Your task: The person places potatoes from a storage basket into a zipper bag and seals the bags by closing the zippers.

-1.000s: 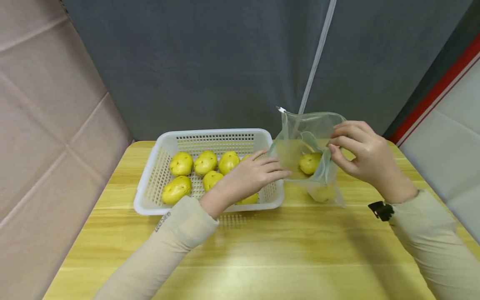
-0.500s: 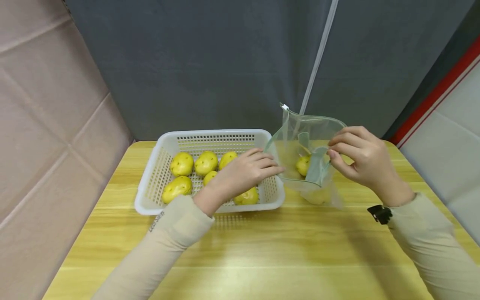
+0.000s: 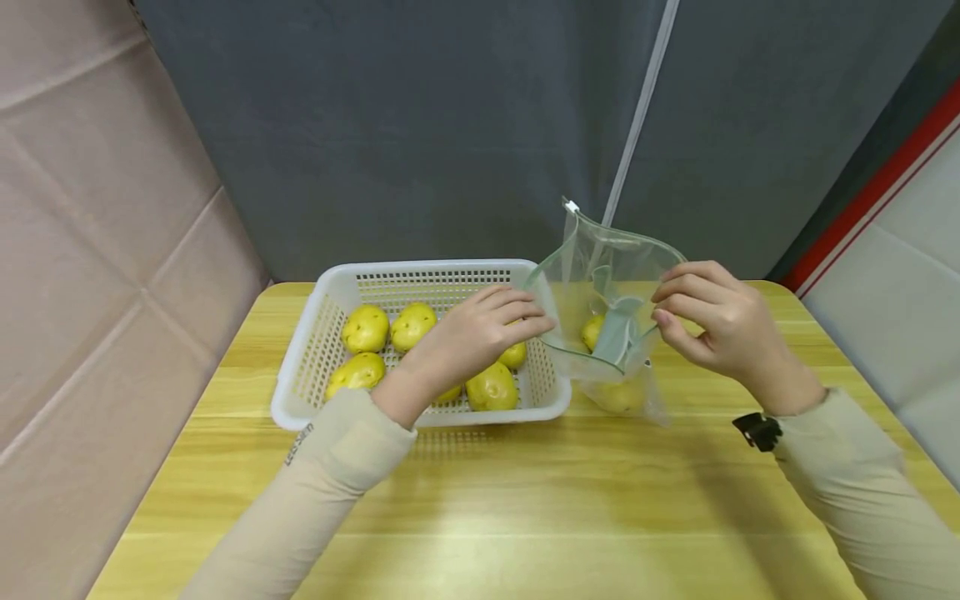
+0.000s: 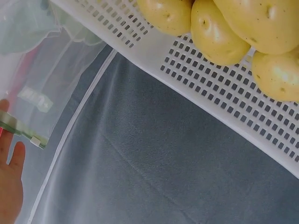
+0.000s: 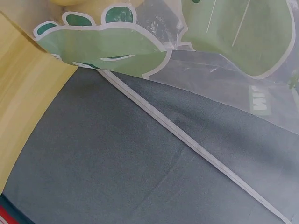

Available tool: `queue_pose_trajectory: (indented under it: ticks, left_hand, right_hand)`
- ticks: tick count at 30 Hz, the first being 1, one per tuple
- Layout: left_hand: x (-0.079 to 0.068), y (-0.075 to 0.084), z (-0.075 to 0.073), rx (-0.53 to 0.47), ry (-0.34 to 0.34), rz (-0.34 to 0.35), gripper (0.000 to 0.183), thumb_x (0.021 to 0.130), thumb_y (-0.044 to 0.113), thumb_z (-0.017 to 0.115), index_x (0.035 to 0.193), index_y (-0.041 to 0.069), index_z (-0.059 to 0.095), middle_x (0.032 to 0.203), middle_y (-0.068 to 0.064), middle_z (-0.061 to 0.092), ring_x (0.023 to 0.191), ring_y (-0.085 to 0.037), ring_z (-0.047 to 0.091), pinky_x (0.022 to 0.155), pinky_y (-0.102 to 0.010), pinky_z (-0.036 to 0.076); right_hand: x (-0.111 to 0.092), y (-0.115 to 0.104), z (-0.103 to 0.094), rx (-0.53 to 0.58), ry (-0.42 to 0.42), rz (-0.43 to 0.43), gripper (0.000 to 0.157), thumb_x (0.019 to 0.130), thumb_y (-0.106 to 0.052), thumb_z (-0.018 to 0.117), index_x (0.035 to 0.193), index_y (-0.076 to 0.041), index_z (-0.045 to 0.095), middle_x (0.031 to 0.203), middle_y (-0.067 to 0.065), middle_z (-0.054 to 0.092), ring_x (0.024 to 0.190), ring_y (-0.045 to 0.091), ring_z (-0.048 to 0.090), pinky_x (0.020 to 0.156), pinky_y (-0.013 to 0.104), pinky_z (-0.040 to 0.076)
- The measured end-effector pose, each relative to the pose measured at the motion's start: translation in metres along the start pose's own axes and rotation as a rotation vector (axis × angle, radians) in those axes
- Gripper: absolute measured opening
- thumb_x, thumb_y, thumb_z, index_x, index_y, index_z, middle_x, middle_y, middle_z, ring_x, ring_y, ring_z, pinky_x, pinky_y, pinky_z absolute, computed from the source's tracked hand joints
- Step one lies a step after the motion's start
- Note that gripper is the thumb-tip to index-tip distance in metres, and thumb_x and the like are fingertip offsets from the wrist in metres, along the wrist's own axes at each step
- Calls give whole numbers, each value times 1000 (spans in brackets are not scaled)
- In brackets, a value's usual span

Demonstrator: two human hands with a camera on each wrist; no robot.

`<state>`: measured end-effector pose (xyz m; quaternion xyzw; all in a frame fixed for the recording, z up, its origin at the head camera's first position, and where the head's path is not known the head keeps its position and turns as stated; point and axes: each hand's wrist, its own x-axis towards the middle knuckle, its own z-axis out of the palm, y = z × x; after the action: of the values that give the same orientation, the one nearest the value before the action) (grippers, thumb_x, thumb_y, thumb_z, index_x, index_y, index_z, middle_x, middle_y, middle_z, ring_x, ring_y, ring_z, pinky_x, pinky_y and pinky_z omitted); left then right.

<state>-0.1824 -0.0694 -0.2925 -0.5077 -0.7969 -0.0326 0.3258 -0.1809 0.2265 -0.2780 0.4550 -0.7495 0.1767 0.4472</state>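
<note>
A clear zip bag point(image 3: 600, 260) with a green rim stands with its mouth spread, right of the basket. My left hand point(image 3: 483, 325) pinches the left side of its mouth, over the basket's right end. Opposite it, my right hand point(image 3: 716, 321) grips the right side of the rim between thumb and fingers. Yellow potato point(image 3: 618, 396) shows through the bag's lower wall. A white slider point(image 3: 572, 206) sits at the rim's far corner. In the right wrist view the bag's green print point(image 5: 103, 42) is visible, but the right hand is not.
A white perforated basket point(image 3: 438, 267) holds several yellow potatoes point(image 3: 365, 329), some hidden under my left arm. Both stand on a wooden table point(image 3: 480, 517). A grey curtain point(image 3: 420, 142) hangs behind, with padded walls at both sides.
My left hand has moved left and slightly away from me with its side of the rim, and the mouth has widened. The right hand has shifted slightly down while holding the rim.
</note>
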Motion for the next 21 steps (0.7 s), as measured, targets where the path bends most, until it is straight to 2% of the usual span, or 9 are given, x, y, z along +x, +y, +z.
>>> queue_pose_trajectory:
  ticks: [2, 7, 10, 21]
  left_hand:
    - [0, 0, 1, -12, 15, -12, 34, 86, 1, 63, 117, 15, 66, 115, 2, 69, 114, -17, 61, 106, -33, 46]
    - [-1, -1, 3, -46, 94, -40, 23, 90, 13, 64, 113, 13, 67, 119, -5, 67, 113, -20, 62, 104, -33, 48]
    - [-2, -2, 4, -56, 126, -48, 23, 91, 19, 64, 113, 12, 67, 120, -7, 66, 114, -22, 62, 103, -33, 49]
    - [-10, -10, -2, -33, 83, -94, 40, 92, 18, 63, 131, 7, 56, 132, -11, 60, 120, -23, 59, 102, -33, 50]
  right_hand:
    - [-1, 0, 1, 5, -3, -1, 52, 100, -34, 45, 63, -4, 65, 69, 13, 65, 77, 32, 59, 71, 38, 46]
    - [-2, 1, 2, 5, -9, -2, 52, 100, -34, 45, 64, -3, 65, 69, 13, 65, 77, 32, 59, 72, 39, 46]
    - [-3, 1, 2, 5, -9, -1, 51, 100, -34, 45, 64, -3, 65, 69, 13, 65, 77, 32, 59, 72, 39, 46]
    - [-4, 3, 5, 11, -3, -7, 50, 99, -33, 45, 65, -2, 65, 69, 14, 65, 77, 33, 58, 73, 39, 46]
